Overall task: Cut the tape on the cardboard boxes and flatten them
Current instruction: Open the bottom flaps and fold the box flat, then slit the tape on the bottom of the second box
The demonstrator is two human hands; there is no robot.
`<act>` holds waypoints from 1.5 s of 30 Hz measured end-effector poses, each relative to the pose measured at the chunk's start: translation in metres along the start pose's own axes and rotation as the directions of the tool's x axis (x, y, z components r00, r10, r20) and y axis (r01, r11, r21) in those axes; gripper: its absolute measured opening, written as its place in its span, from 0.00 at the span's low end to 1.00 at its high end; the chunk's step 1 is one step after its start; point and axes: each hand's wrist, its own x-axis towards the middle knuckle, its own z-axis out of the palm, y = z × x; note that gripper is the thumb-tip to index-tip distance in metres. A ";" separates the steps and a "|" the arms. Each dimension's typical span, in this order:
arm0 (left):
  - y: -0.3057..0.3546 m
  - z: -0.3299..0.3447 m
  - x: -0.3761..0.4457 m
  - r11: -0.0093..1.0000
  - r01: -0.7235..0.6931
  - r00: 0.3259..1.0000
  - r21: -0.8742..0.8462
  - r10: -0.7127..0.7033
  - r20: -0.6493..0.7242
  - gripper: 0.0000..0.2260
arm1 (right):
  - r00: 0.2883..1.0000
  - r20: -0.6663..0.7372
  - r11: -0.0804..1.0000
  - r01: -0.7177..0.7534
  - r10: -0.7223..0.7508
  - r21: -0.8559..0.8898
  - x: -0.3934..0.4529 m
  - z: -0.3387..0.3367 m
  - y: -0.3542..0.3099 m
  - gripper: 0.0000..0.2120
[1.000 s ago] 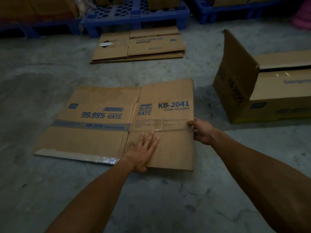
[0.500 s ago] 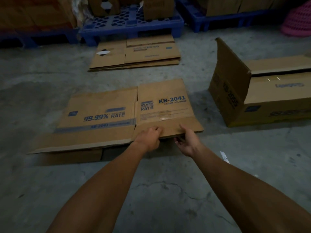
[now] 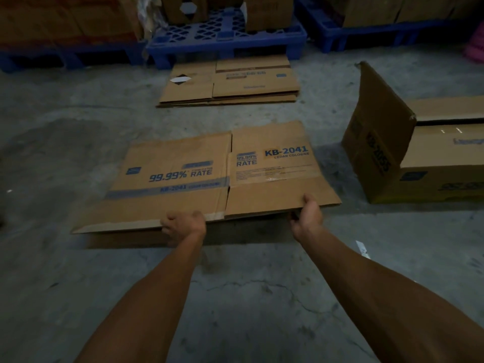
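Head view. A grey concrete floor (image 3: 235, 297), cracked and stained, fills the scene; blue pallets (image 3: 225, 40) carrying brown cartons line the far edge at twelve o'clock. The flattened box (image 3: 214, 176) lies at the centre of the floor, its near edge raised clear of the concrete. The left hand (image 3: 184, 226) curls closed over that edge at about seven o'clock of the box; the right hand (image 3: 307, 217) grips the same edge at about five o'clock, thumb on top and fingers tucked beneath. Print on the box reads "99.99% RATE" and "KB-2041"; a smaller line below is too blurred to read with confidence. A strip of clear tape (image 3: 272, 175) shows on the right panel. Corrugated board of this kind is probably light and fairly stiff, yet likely to sag at its creases, so a hold with the two hands well apart suits it. A stack of flattened boxes (image 3: 230, 85) lies at twelve o'clock, and an unflattened box (image 3: 419, 158) with one flap raised stands at three o'clock.
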 end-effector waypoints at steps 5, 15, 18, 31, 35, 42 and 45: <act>-0.021 0.000 0.028 0.789 0.444 0.893 -0.426 -0.431 0.131 0.47 | 1.000 -0.029 0.999 0.013 -0.012 0.050 0.000 -0.004 -0.004 0.10; -0.055 0.016 0.069 0.871 0.388 0.902 -0.301 -0.291 0.320 0.33 | 0.989 -0.086 0.929 -0.143 0.121 -0.341 0.033 -0.039 0.008 0.17; -0.054 0.021 0.068 0.964 0.262 0.943 0.050 -0.266 0.198 0.35 | 0.972 -0.142 0.873 -0.230 0.187 -0.429 0.034 -0.049 0.009 0.13; 0.039 0.072 -0.031 0.449 -0.660 0.750 0.602 0.354 0.558 0.23 | 0.984 0.157 -0.214 0.137 -0.082 -0.967 0.052 -0.071 -0.047 0.21; 0.094 0.104 -0.069 0.516 -0.821 0.526 0.244 0.519 0.674 0.26 | 0.952 0.256 -0.174 0.227 -0.168 -0.958 0.051 -0.090 -0.116 0.18; 0.173 0.165 -0.194 0.643 -0.674 0.330 -0.363 0.702 0.631 0.36 | 0.910 0.061 0.352 0.220 -0.409 -0.910 0.082 -0.180 -0.231 0.17; 0.201 0.183 -0.236 0.628 -0.610 0.297 -0.484 0.747 0.595 0.46 | 0.902 -0.012 0.654 0.304 -0.432 -0.692 0.097 -0.198 -0.257 0.21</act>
